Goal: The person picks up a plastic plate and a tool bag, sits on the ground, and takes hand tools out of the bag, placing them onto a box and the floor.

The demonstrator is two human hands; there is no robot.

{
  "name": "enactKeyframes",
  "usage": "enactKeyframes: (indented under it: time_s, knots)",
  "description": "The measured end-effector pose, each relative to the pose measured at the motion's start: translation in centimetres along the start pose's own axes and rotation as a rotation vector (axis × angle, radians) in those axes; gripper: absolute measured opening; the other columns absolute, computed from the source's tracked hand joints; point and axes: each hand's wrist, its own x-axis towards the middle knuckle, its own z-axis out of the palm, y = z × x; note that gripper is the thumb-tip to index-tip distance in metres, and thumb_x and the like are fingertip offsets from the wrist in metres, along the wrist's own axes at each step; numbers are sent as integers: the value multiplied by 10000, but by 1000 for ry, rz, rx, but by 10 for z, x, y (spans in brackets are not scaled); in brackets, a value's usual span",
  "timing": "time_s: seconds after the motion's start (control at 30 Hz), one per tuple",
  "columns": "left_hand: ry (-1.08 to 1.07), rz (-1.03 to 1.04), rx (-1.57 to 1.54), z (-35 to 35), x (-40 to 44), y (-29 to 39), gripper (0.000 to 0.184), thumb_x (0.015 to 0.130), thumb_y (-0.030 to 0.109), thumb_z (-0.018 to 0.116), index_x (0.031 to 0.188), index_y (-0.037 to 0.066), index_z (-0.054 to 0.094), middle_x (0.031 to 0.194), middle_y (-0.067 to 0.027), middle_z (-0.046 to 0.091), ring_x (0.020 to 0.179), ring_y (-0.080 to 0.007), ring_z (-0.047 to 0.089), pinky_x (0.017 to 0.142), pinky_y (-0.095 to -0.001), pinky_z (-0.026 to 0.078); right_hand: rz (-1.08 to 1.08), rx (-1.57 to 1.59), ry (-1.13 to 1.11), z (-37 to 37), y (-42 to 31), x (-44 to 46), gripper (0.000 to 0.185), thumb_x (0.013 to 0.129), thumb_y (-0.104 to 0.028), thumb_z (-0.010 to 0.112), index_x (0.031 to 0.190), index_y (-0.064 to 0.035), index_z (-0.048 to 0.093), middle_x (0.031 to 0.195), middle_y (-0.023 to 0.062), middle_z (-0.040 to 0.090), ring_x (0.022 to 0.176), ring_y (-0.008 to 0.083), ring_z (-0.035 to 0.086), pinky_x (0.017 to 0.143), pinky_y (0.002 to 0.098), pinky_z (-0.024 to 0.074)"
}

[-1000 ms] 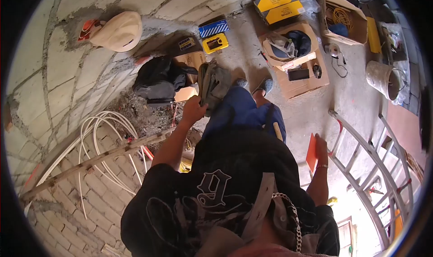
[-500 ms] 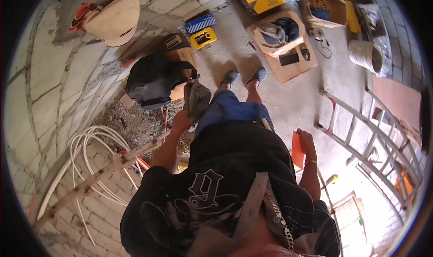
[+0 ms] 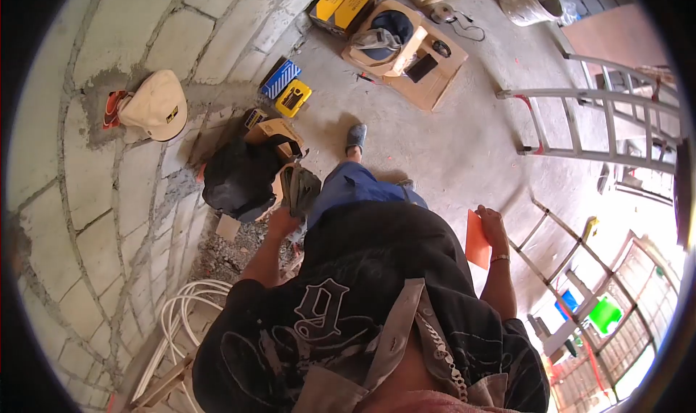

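My left hand [image 3: 283,223] is closed around an olive-grey cloth pouch or bag [image 3: 300,190], which hangs beside my left thigh, close to a black backpack [image 3: 239,180]. At my right side, my right hand [image 3: 494,233] grips a flat orange panel [image 3: 477,240] by its upper edge; what kind of thing it is I cannot make out. The panel hangs near my hip, apart from anything else. I am standing, one shoe [image 3: 356,138] forward on the concrete floor, the other partly hidden by my shorts.
A cap [image 3: 159,107] hangs on the block wall at left. Blue [image 3: 281,79] and yellow [image 3: 293,98] boxes line the wall's foot. Ahead lies cardboard [image 3: 442,80] with items on it. A metal ladder [image 3: 602,96] is at right, a bucket [image 3: 531,1] beyond, coiled white tubing [image 3: 174,315] behind left.
My body and view have turned to the right, and one foot has stepped ahead of the other. Both hands keep hold of the same things.
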Motion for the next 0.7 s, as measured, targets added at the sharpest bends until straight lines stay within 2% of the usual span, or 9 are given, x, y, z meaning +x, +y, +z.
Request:
enactKeyframes:
  time_s: [0.13,0.17,0.33,0.37,0.4,0.47,0.6,0.67,0.7]
  knots:
    - [61,36,85,-2,-7,35,415,649,343,707,859,-7,630,866,-233,638,851,-378,622,735,-460,489,19,27,29,13,82,-17,461,873,-408,472,930,-1,682,881,202,665,829,296,621,781,374,463]
    - [79,83,125,1,-3,34,433,665,323,716,892,-34,624,879,-242,626,854,-386,617,736,-464,482,213,147,-16,15,98,-25,473,877,-413,471,911,9,679,857,225,658,805,328,624,762,394,466]
    - [62,122,160,-18,-3,91,425,673,289,737,879,-59,609,886,-263,606,849,-411,597,732,-469,468,147,28,6,58,247,-42,462,889,-391,462,860,23,665,869,249,650,805,367,627,738,443,463]
    - [71,106,149,-18,-1,100,418,674,289,736,866,-59,607,877,-266,603,849,-416,592,727,-469,464,171,148,65,68,267,-47,437,858,-376,558,702,31,582,615,99,523,595,148,437,584,375,405]
    - [82,91,136,-16,4,108,411,676,288,734,852,-59,604,867,-269,600,849,-420,588,721,-470,459,-53,71,117,81,296,-48,437,859,-373,555,681,25,563,596,89,498,582,148,418,578,381,398]
    - [107,98,124,-13,14,124,394,677,288,727,829,-52,598,859,-262,602,848,-422,587,715,-470,459,320,309,61,65,250,-63,428,859,-362,554,677,25,572,619,107,545,586,162,455,586,379,406]
    - [236,140,80,-6,46,126,329,683,248,721,797,-34,594,821,-247,598,825,-426,582,692,-472,452,352,369,-2,68,216,-20,361,839,-317,572,729,23,625,667,123,604,619,175,528,616,361,437]
    - [204,86,-69,-15,70,115,309,696,233,714,801,-30,591,815,-239,592,808,-425,577,678,-469,448,101,284,25,74,185,20,291,810,-271,591,800,9,669,697,121,634,653,179,579,641,334,462]
    - [171,31,-215,-23,79,110,289,709,218,706,805,-27,587,808,-232,585,790,-423,573,664,-467,443,98,272,17,76,159,41,291,810,-271,591,800,9,669,697,121,634,653,179,579,641,334,462]
